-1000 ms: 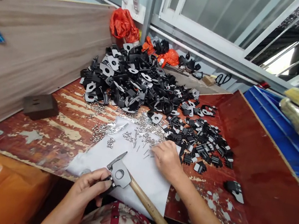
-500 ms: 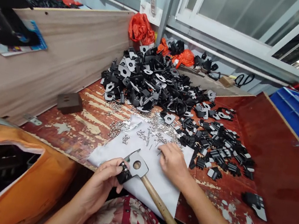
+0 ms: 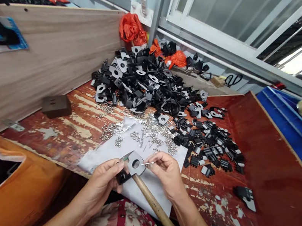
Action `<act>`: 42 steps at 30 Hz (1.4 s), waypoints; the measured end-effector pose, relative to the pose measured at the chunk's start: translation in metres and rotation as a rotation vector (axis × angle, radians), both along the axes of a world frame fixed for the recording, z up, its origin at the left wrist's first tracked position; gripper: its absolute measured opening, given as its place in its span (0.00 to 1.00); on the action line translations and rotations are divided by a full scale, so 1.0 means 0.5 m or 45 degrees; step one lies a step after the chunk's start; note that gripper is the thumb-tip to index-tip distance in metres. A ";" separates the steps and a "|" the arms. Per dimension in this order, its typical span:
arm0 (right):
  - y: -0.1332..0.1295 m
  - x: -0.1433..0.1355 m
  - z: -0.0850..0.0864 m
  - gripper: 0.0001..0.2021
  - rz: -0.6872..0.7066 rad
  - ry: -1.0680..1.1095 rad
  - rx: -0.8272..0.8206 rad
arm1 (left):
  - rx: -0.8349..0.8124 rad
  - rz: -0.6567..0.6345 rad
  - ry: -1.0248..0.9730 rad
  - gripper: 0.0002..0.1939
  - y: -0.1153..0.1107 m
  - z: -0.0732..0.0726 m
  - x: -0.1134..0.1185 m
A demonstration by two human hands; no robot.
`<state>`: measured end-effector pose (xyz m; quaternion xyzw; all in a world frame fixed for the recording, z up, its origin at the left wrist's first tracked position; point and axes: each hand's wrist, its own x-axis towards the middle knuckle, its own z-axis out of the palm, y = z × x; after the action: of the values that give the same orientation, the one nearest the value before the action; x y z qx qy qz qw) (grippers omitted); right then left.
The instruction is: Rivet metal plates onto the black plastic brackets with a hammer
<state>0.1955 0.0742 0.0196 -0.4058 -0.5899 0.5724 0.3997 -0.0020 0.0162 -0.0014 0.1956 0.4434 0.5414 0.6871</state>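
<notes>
My left hand [image 3: 105,176] is closed on a black plastic bracket with a grey face [image 3: 132,157] and a round hole, held tilted above the white sheet [image 3: 95,157]. Between the thumb and fingertips of my right hand [image 3: 169,174] is a thin metal pin [image 3: 147,163], its tip pointing left close to the bracket's right edge. A wooden handle [image 3: 154,205] slants from beneath the bracket towards my lap; whatever is at its upper end is hidden. Loose metal pins [image 3: 162,132] lie scattered on the sheet's far part and the wood behind it.
A big heap of black and grey brackets [image 3: 144,85] fills the back. Small black clips [image 3: 218,143] lie to the right. A brown block [image 3: 57,106] sits at left. Wooden boards [image 3: 49,46] wall the bench, with an orange bag [image 3: 32,182] at front left and a blue crate [image 3: 288,124] at right.
My right hand has come back from the loose pins towards the bracket, and the pin now shows in its fingers. My left hand still holds the bracket. The camera view has shifted slightly.
</notes>
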 end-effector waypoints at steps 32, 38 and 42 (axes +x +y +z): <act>-0.084 -0.085 -0.014 0.04 0.246 -1.015 1.220 | 0.133 0.159 0.614 0.20 -0.119 -0.025 -0.088; -0.093 0.005 -0.063 0.08 0.276 -1.733 0.801 | 0.025 -0.020 0.938 0.19 -0.158 -0.041 -0.146; -0.090 0.043 -0.063 0.08 0.382 -1.720 0.565 | 0.085 -0.054 1.048 0.22 -0.120 -0.074 -0.088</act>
<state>0.2170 0.0293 -0.0118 -0.4948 -0.8595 0.1121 -0.0617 -0.0461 -0.0440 -0.0385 0.4272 0.6591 0.4177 0.4567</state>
